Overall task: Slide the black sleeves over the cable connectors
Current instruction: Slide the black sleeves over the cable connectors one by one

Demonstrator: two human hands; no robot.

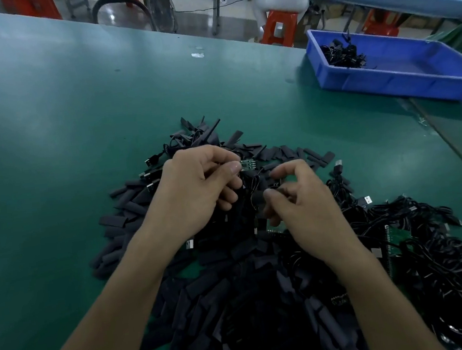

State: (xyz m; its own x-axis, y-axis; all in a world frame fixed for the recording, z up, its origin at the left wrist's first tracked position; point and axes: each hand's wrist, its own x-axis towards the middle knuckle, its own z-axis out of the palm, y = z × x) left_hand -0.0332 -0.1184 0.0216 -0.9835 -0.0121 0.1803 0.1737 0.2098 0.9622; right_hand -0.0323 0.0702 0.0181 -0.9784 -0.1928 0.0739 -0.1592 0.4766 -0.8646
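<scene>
My left hand (pixel 197 187) pinches a small green circuit board (pixel 247 164) on a thin black cable, held just above the pile. My right hand (pixel 298 202) pinches a black sleeve (pixel 257 198) between thumb and fingers, just below and right of the board. A wide heap of flat black sleeves (pixel 213 290) covers the green table (pixel 49 137) beneath both hands. Loose black cables with USB plugs (pixel 418 229) lie tangled to the right.
A blue plastic bin (pixel 402 77) holding a few black cables stands at the far right of the table. Orange stools (pixel 280 27), a fan and another workbench with a seated person lie beyond the table's far edge.
</scene>
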